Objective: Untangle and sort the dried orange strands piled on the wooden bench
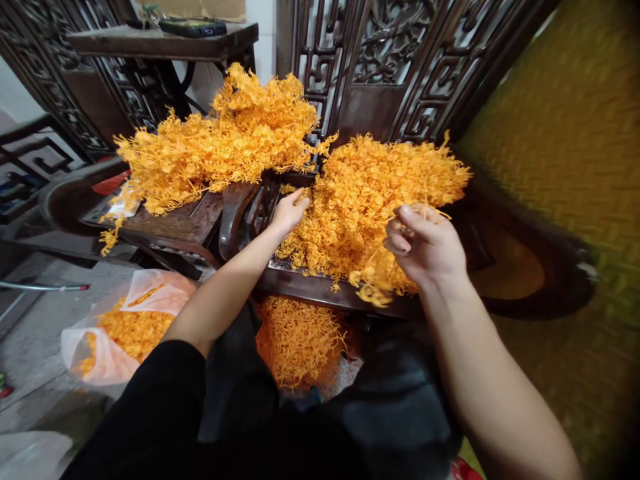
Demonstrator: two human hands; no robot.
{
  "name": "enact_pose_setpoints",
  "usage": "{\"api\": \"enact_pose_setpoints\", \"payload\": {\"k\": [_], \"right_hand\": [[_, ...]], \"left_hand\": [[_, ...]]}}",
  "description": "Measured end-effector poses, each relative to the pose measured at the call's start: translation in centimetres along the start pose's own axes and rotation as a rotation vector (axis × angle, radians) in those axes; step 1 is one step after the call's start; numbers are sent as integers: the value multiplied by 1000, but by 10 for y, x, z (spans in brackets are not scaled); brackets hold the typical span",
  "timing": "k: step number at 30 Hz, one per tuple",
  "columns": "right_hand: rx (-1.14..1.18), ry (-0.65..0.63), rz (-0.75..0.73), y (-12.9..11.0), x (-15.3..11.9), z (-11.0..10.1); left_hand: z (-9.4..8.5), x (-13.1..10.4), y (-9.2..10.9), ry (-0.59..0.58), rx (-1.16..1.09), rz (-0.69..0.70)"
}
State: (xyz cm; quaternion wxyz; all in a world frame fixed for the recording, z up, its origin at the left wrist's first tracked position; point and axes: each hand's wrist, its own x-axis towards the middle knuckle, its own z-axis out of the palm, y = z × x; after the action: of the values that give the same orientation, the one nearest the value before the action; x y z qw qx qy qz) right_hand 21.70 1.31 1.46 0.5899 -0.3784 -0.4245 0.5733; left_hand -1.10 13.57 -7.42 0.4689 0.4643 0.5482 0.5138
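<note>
A large heap of curly orange plastic pieces [370,193] lies on a dark carved wooden seat [320,283]. At the heap's left edge is my left hand [291,210], its fingers closed near the orange pieces; what lies between them is too small to make out. My right hand [425,243] is raised over the heap's right side, thumb and fingers pinched on a thin orange strand [434,212]. Below that hand, a loose orange cluster [375,287] hangs over the seat's front edge, slightly blurred.
A second orange heap [215,147] covers the wooden surface at left. Between my legs stands a container of orange strands [300,343]. A plastic bag [107,360] with orange bits is on the floor. Behind, a small table [165,43] holds a phone [193,28].
</note>
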Motion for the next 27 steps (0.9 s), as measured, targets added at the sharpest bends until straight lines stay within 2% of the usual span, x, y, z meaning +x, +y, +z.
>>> {"api": "enact_pose_setpoints", "payload": {"k": [3, 5, 7, 8, 9, 11, 13, 16, 21, 24, 27], "right_hand": [[33, -18, 54, 2, 1, 0], [38, -23, 79, 6, 0, 2], [42, -30, 95, 10, -2, 5], [44, -33, 100, 12, -3, 7], [48, -35, 102, 14, -4, 9], [52, -32, 102, 17, -5, 12], [36, -28, 98, 19, -6, 14], [-19, -26, 87, 16, -7, 14], [70, 39, 83, 7, -6, 3], [38, 94, 153, 7, -6, -4], [-94, 48, 294, 14, -9, -11]], "left_hand": [[2, -1, 5, -5, 223, 73], [4, -15, 16, -77, 243, 159], [7, -39, 29, -268, 176, 295], [10, -53, 35, -416, 164, 352], [12, -67, 39, -560, 196, 402], [16, -90, 44, -711, 327, 467], [18, -104, 41, -742, 430, 470], [16, -108, 34, -748, 445, 423], [-4, -105, 39, -711, 390, 328], [-18, -108, 48, -740, 279, 279], [-28, -113, 49, -707, 174, 136]]}}
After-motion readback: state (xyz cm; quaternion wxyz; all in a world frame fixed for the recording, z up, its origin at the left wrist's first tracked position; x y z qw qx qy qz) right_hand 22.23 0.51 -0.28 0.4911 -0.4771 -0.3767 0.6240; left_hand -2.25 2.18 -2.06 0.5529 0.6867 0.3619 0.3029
